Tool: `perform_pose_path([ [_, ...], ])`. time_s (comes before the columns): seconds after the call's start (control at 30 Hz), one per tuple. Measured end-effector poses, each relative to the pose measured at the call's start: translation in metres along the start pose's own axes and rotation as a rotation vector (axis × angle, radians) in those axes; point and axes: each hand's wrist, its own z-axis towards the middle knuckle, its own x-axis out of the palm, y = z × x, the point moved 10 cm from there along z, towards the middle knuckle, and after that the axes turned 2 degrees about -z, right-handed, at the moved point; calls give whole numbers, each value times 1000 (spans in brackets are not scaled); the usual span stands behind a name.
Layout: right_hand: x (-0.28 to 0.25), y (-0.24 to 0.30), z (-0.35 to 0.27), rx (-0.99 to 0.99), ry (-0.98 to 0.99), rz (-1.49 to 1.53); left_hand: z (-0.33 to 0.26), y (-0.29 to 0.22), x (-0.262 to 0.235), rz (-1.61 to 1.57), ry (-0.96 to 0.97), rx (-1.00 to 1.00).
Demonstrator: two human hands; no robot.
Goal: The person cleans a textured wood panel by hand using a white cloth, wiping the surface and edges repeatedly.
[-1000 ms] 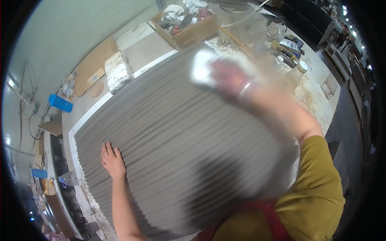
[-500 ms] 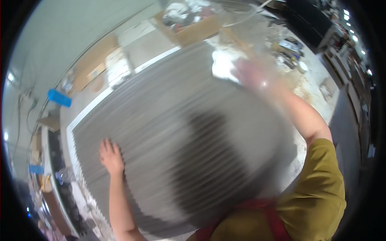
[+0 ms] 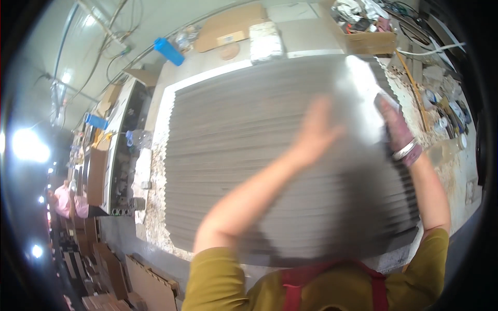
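Note:
A large grey ribbed panel (image 3: 228, 150) with jagged edges lies flat before me. Near its far right part, my right hand (image 3: 397, 127), in a dark reddish glove with a white band at the wrist, is closed on a bright white cloth (image 3: 363, 90). The cloth looks soft-edged and is partly washed out by glare. My left hand (image 3: 317, 129) is bare and smeared by motion over the panel, just left of the cloth. Its fingers look apart and nothing shows in them. Whether it touches the panel I cannot tell.
Beyond the panel are a white block (image 3: 265, 42), a flat cardboard piece (image 3: 220, 28) and a blue object (image 3: 168, 52). A cardboard box (image 3: 371, 43) of scraps stands far right, with bottles and tools (image 3: 456, 114) nearby. Another person (image 3: 70, 201) is at far left.
My view has swung, so the panel sits differently. My left hand has left the panel's left side and come across beside the cloth. My right hand stays with the cloth.

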Motion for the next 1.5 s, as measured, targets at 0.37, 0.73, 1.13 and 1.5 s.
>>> perform_pose_path([
  [0.37, -85, -54, 32, -375, -98, -1234, 32, -41, -10, 278, -22, -29],
  [0.73, -46, -68, 23, -182, -13, -1511, -145, 166, -234, 980, -180, -548],
  [1.13, -54, -81, 27, -295, -20, -1544, -47, -20, 48, 635, -73, 66],
  [1.5, -51, -93, 37, -276, -17, -1597, -269, 140, -353, 926, -511, -844],
])
